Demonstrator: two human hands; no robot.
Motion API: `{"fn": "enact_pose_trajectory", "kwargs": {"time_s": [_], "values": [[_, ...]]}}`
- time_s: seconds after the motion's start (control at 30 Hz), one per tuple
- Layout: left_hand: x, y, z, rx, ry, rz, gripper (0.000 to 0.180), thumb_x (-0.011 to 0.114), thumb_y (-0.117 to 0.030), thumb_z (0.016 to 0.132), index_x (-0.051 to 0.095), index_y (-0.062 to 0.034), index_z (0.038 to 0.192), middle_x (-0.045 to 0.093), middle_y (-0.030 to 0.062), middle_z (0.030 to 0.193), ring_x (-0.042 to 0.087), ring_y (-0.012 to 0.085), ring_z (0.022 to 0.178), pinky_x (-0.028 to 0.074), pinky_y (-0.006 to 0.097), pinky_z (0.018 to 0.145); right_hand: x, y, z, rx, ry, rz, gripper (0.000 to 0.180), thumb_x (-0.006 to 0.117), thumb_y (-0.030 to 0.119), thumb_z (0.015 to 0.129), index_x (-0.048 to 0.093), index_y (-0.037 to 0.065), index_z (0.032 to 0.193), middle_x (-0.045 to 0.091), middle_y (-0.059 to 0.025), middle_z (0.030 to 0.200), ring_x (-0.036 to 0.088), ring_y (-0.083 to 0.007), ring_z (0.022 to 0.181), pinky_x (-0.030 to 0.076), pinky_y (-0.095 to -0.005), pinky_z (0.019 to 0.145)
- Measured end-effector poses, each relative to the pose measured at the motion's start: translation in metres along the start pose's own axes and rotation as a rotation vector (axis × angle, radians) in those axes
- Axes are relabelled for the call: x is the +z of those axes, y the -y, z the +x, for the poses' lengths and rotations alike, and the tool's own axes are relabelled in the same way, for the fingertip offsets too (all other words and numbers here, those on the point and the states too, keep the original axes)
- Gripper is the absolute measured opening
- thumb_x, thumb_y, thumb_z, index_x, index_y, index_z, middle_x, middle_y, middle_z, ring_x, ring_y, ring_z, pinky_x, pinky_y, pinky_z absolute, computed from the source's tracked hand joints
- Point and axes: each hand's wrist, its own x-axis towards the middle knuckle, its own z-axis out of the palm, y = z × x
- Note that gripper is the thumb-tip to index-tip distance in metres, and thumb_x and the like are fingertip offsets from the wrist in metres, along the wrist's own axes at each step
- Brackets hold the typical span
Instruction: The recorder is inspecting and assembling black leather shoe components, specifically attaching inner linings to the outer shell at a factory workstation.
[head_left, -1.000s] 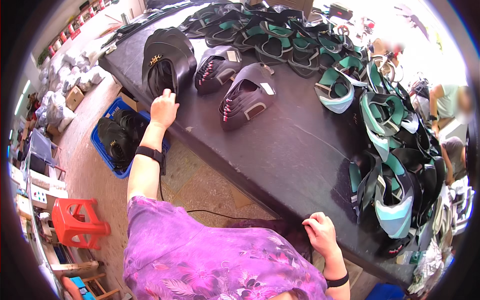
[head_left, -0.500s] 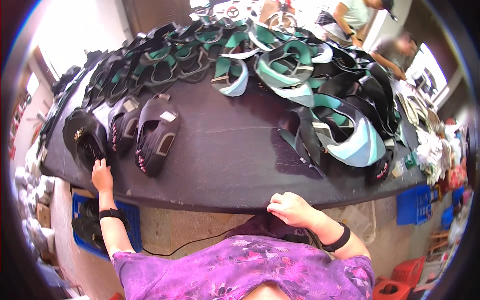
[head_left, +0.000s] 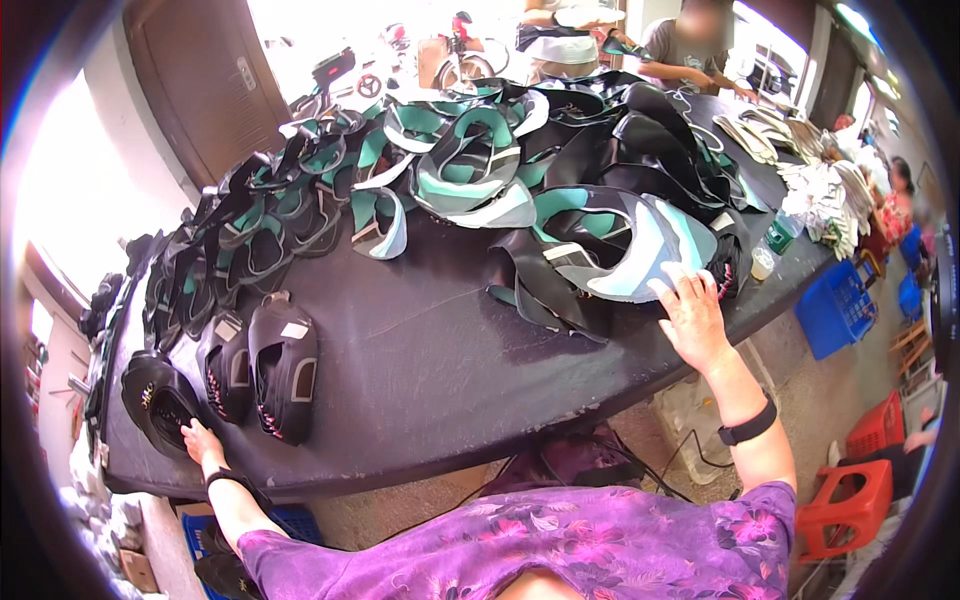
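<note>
At the table's left end my left hand [head_left: 203, 442] pinches the near edge of a black shoe upper [head_left: 145, 395] with a gold-coloured mark. Beside it lie two more black shoe uppers, one [head_left: 226, 380] close by and one [head_left: 284, 375] farther right, both with pink-dotted toes or heels and pale labels. My right hand [head_left: 695, 325] is stretched out at the right, fingers spread, its tips at the near edge of a light-blue, grey and teal shoe upper [head_left: 640, 250]. Next to that hand is a dark upper with pink lacing [head_left: 726, 265].
Piled shoe uppers [head_left: 470, 170] run along the far side of the dark table [head_left: 420, 350]. A bottle [head_left: 775, 240] and white gloves [head_left: 825, 195] stand at the right. Two people work beyond. Blue crates [head_left: 838, 308] and a red stool [head_left: 845, 510] are on the floor.
My right hand has moved from the table's front edge out to the right, opening beside the light-blue upper. The view has turned right; my left hand stays at the black upper.
</note>
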Motion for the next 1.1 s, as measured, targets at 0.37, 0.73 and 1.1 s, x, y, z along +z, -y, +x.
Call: {"fn": "enact_pose_trajectory", "kwargs": {"time_s": [0.37, 0.73, 1.1], "values": [[-0.106, -0.061, -0.064, 0.395, -0.329, -0.452, 0.037, 0.064, -0.011, 0.068, 0.051, -0.0038, 0.102, 0.047, 0.0146, 0.111, 0.046, 0.0297, 0.104, 0.036, 0.040, 0.089, -0.007, -0.030, 0.079, -0.092, -0.477, 0.372, 0.023, 0.066, 0.002, 0.060, 0.061, 0.006, 0.082, 0.059, -0.0099, 0.085, 0.056, -0.0286, 0.082, 0.046, -0.0362, 0.072], [-0.236, -0.190, -0.256, 1.016, 0.135, -1.329, 0.047, 0.067, -0.005, 0.064, 0.050, -0.0028, 0.108, 0.049, 0.0139, 0.111, 0.049, 0.0279, 0.102, 0.037, 0.035, 0.091, -0.148, 0.018, 0.135, -0.196, -0.601, 0.557, 0.017, 0.069, 0.005, 0.066, 0.060, 0.002, 0.081, 0.057, -0.0071, 0.072, 0.054, -0.0197, 0.065, 0.041, -0.0267, 0.060], [-0.201, -0.187, -0.301, 0.971, 0.431, -1.196, 0.055, 0.066, -0.014, 0.071, 0.041, -0.0016, 0.119, 0.047, 0.0151, 0.114, 0.047, 0.0274, 0.103, 0.037, 0.036, 0.090, -0.004, 0.129, 0.150, -0.287, -0.143, 0.863, 0.062, 0.069, 0.010, 0.065, 0.041, 0.007, 0.121, 0.032, -0.0196, 0.128, 0.035, -0.0353, 0.117, 0.031, -0.0381, 0.097]]}}
